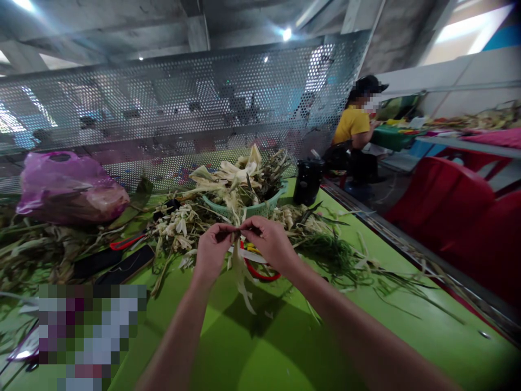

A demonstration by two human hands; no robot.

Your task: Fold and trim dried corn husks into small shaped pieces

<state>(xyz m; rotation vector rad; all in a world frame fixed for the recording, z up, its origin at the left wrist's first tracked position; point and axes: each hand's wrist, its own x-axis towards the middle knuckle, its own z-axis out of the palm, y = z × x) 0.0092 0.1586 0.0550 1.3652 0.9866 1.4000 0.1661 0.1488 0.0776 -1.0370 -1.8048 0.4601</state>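
Both my hands meet over the middle of the green table [228, 347], their fingertips pinched together on a pale dried husk strip [241, 271]. My left hand [214, 250] is closed on it from the left. From the right, my right hand [266, 239] pinches the same strip. Its loose end hangs below my fingers, and pale fibres stand up above them. Just behind my hands is a light green plastic basket [264, 208] heaped with dried husks [244, 171]. Scissors with red handles [264, 277] lie partly hidden under my right hand.
Dried leaves and green strands [329, 250] lie around the basket. A black canister [308, 182] stands to its right. On the left are a purple plastic bag [65, 187], a dark phone-like slab [126, 266] and another red handle [127, 242]. Red chairs [443, 206] and a person in yellow [353, 125] are at right.
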